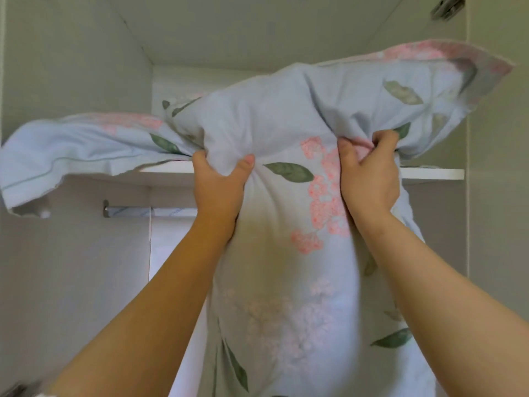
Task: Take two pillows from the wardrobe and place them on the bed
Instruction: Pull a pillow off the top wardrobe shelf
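Note:
A pale blue pillow [274,116] with pink flowers and green leaves hangs halfway off the wardrobe's upper shelf [435,173], its lower half drooping down between my arms. My left hand [219,186] grips a bunch of its fabric at the shelf's front edge. My right hand [369,173] grips the fabric further right, fingers curled into the cloth. A second pillow [71,141] in the same print lies on the shelf to the left, one corner flopping over the edge. The bed is out of view.
The wardrobe's grey side walls [71,67] close in on both sides. A metal hanging rail [137,211] runs under the shelf at the left. A door hinge [448,7] shows at the top right.

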Available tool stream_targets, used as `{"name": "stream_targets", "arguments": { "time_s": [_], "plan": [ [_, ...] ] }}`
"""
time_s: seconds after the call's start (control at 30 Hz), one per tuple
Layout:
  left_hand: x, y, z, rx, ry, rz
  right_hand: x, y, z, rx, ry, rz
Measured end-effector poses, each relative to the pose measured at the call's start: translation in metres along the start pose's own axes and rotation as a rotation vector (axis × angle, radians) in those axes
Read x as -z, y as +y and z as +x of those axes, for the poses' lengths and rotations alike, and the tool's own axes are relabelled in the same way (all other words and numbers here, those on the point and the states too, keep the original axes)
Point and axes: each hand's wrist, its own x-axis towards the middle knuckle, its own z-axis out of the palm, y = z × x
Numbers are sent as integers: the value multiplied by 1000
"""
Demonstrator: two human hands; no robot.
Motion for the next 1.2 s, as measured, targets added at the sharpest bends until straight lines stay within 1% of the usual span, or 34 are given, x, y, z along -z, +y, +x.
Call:
{"name": "stream_targets", "arguments": {
  "time_s": [0.1,0.2,0.37,0.5,0.57,0.67,0.8,0.87,1.03,1.2],
  "plan": [
    [9,-6,-16,-48,27,13,9,12,-16,13,5,26],
    [19,-16,-38,-62,38,60,18,31,-41,-20,-5,63],
    [33,-49,-73,-8,-35,88,33,59,-88,-117,17,38],
    [45,-82,-99,103,-116,116,42,80,-128,-205,6,-31],
    [53,-104,-113,188,-166,107,46,91,-153,-266,-4,-97],
    [66,-137,-138,325,-222,106,56,106,-195,-377,-18,-189],
    [76,-167,-173,456,-267,64,76,119,-246,-536,4,-298],
    [79,-179,-188,515,-320,55,88,121,-268,-602,38,-356],
    [81,-202,-230,604,-517,73,128,117,-319,-720,176,-499],
    [78,-209,-284,731,-708,66,170,111,-368,-856,301,-649]
  ]
}}
